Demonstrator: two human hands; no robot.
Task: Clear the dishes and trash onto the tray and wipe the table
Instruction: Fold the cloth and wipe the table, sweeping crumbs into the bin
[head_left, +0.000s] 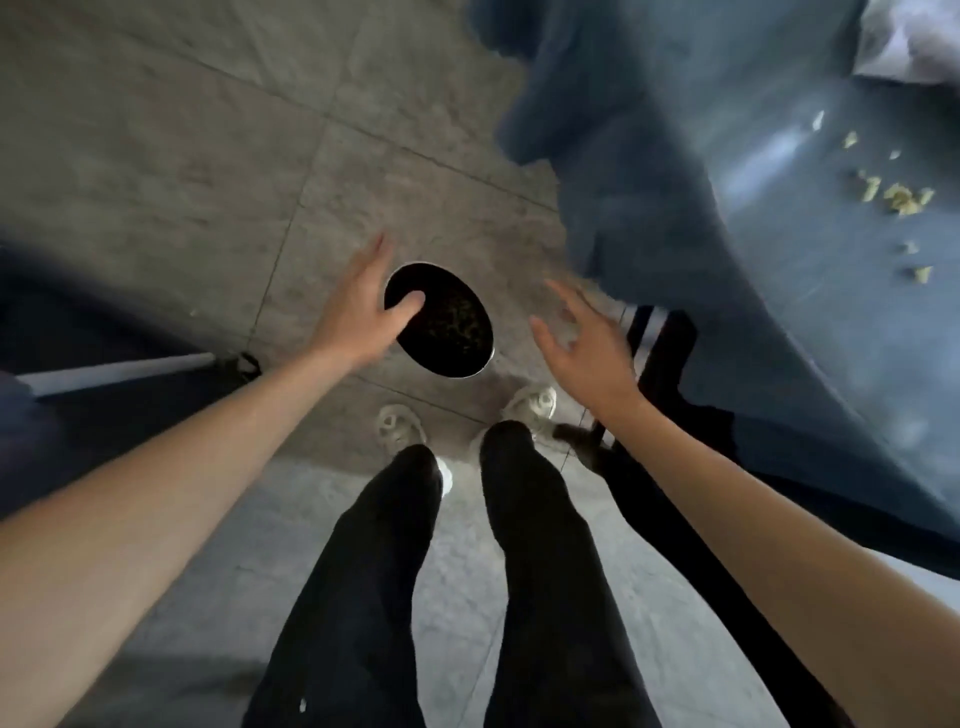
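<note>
— Black inside, pale at the rim: round bin down on the grey tile floor, mouth facing straight up; seen as an oval, long axis slanting from upper left to lower right. Greenish specks inside.

— And the hands?

— Left hand over the bin's left edge, fingers straight and spread, thumb across the opening, holding nothing. Right hand off to the right of the bin, apart from it, fingers loosely fanned, also empty.

— Further out?

— Black trousers and pale shoes just below the bin. Dark blue table at right, blurred, with yellowish crumbs scattered on top. White pole lying at left.
</note>
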